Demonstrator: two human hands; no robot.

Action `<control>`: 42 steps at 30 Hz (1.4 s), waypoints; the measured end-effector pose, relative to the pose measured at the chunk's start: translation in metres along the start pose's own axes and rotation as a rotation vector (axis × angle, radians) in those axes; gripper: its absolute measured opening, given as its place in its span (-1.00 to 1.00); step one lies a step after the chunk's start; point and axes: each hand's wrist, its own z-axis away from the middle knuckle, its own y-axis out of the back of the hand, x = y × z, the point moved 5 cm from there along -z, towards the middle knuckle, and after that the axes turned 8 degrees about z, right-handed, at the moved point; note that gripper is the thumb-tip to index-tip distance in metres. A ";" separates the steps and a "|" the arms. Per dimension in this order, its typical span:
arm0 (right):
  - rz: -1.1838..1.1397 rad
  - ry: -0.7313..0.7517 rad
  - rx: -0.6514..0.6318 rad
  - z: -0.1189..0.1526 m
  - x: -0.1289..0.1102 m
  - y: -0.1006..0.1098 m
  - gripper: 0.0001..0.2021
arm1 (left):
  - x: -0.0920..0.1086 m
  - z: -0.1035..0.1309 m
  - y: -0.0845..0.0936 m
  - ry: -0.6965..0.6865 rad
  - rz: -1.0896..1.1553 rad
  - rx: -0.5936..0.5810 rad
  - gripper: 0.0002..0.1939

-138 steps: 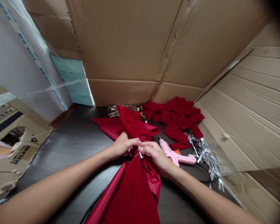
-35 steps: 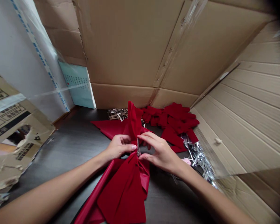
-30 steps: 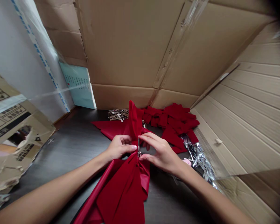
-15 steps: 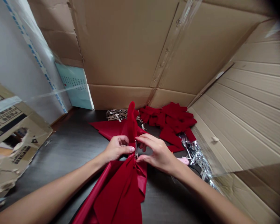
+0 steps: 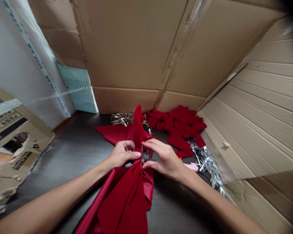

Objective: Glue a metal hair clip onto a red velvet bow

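Between my hands is a gathered red fabric bow (image 5: pixel 124 201), its long tails spreading toward me and a loop standing up at the far side. My left hand (image 5: pixel 122 154) pinches the bow at its gathered middle, thumb on top. My right hand (image 5: pixel 161 157) is closed around a slim metal hair clip (image 5: pixel 142 156), with fingertips at its far end and the thumb at its near end. The clip lies lengthwise against the right side of the bow's middle. How far its jaws are parted is too small to tell.
Behind the bow lies a heap of metal clips (image 5: pixel 122 119). Right of it are stacked red fabric pieces (image 5: pixel 183 120) and silver tinsel-like strips (image 5: pixel 210 165). A pink-handled tool (image 5: pixel 191 167) sits beside my right wrist. Cardboard walls (image 5: pixel 127 48) enclose the dark table (image 5: pixel 83 139).
Both hands keep their hold on the bow and the clip, almost still. The whole view has shifted very slightly.
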 end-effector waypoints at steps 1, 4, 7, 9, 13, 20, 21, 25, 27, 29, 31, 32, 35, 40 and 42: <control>-0.001 -0.001 0.000 0.000 0.000 -0.001 -0.40 | 0.000 0.000 0.000 0.001 0.007 0.000 -0.54; -0.003 0.001 0.001 0.002 0.001 -0.001 -0.40 | 0.001 0.001 -0.002 0.001 0.034 -0.007 -0.55; 0.002 -0.012 -0.030 0.002 0.003 -0.001 -0.39 | 0.004 0.002 -0.007 -0.013 0.080 -0.020 -0.57; 0.001 -0.039 -0.057 0.001 0.004 0.001 -0.41 | 0.007 0.004 -0.012 -0.012 0.122 -0.026 -0.59; -0.051 -0.066 -0.066 -0.001 0.002 0.005 -0.47 | 0.009 0.007 -0.021 0.054 0.201 -0.058 -0.61; -0.082 -0.035 -0.086 -0.001 -0.006 0.001 -0.39 | 0.003 0.009 -0.021 0.132 0.253 -0.086 -0.64; -0.068 -0.025 -0.117 -0.001 -0.008 0.000 -0.37 | 0.003 0.009 -0.021 0.131 0.255 -0.086 -0.67; 0.012 -0.003 -0.199 0.000 -0.012 -0.001 -0.37 | 0.003 0.009 -0.022 0.114 0.255 -0.100 -0.74; 0.011 -0.009 -0.174 -0.001 -0.011 0.004 -0.44 | 0.002 0.008 -0.022 0.109 0.265 -0.110 -0.74; -0.004 -0.012 -0.147 -0.003 -0.010 0.008 -0.50 | 0.001 0.008 -0.022 0.105 0.281 -0.130 -0.73; -0.015 -0.006 -0.131 -0.004 -0.008 0.011 -0.54 | 0.000 0.007 -0.022 0.102 0.303 -0.165 -0.73; -0.017 0.000 -0.129 -0.005 -0.008 0.012 -0.55 | -0.001 0.007 -0.023 0.102 0.314 -0.184 -0.72; -0.006 0.001 -0.145 -0.005 -0.005 0.011 -0.58 | -0.002 0.006 -0.024 0.108 0.341 -0.218 -0.67; 0.030 -0.012 -0.191 -0.004 -0.004 0.006 -0.60 | 0.001 0.006 -0.027 0.126 0.381 -0.168 -0.56; 0.050 -0.018 -0.208 -0.003 -0.004 0.005 -0.60 | 0.002 0.006 -0.028 0.129 0.388 -0.136 -0.53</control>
